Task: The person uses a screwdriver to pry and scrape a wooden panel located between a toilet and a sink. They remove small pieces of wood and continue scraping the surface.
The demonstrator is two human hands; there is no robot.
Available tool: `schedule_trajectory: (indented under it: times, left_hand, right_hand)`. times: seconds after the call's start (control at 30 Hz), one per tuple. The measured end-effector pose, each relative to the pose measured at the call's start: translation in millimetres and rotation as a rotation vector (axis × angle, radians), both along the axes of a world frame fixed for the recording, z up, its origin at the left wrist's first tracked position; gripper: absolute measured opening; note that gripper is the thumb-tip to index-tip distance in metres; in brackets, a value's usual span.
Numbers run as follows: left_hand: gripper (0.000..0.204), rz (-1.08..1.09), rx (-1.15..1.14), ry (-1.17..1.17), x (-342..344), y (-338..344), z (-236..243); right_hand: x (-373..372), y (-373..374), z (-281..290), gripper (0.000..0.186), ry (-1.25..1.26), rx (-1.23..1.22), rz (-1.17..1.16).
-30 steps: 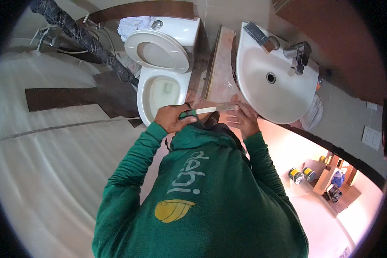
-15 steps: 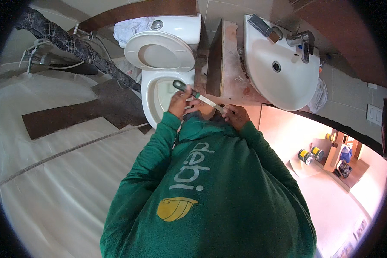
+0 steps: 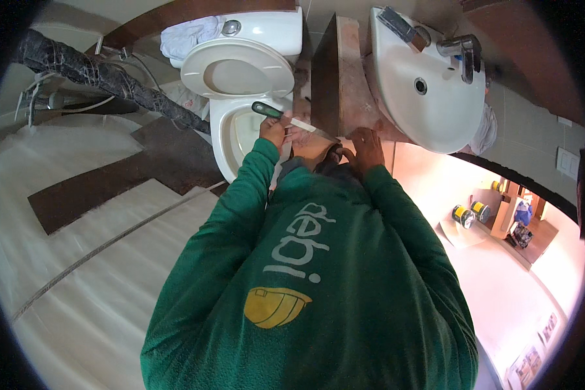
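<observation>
My left hand (image 3: 274, 131) holds a long flat-bladed tool with a green-and-black handle (image 3: 266, 110), its pale blade (image 3: 311, 128) slanting down to the right. Close by the blade's tip, my right hand (image 3: 365, 148) has its fingers curled; what they grip, if anything, I cannot make out. Both hands are in front of my body, between the open toilet (image 3: 221, 120) and the brown boxed ledge (image 3: 325, 78) beside the white sink (image 3: 422, 110).
A wrapped dark pipe (image 3: 110, 84) runs diagonally at left, above plastic sheeting (image 3: 97, 286) and brown boards (image 3: 91, 195). A brush (image 3: 396, 26) rests on the sink, a cloth (image 3: 188, 39) on the cistern. Tins (image 3: 463, 216) and other items show through an opening at right.
Both hands have moved upward in the view. The tool has tilted from nearly level to handle high at left, and my right hand's fingers have curled from spread.
</observation>
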State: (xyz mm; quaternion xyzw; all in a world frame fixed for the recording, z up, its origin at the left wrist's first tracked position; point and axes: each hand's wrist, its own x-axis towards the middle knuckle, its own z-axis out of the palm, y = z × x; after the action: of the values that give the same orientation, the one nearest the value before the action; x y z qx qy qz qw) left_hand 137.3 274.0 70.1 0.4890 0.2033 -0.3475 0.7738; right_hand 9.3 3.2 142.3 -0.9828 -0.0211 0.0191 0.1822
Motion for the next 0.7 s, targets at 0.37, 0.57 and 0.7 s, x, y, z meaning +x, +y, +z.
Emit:
schedule_trajectory:
  times: [0.37,0.57,0.7]
  left_hand:
    - [0.034,0.156,0.049,0.084,-18,-15,-7]
    - [0.045,0.234,0.091,0.099,-52,-18,-20]
    - [0.043,0.239,0.067,0.016,-58,-19,-20]
  right_hand:
    - [22,-23,-12,0.052,-0.038,-0.014,0.151]
    - [30,-38,-9,0.045,-0.075,0.023,0.306]
    - [32,-42,-11,0.044,-0.132,0.045,0.372]
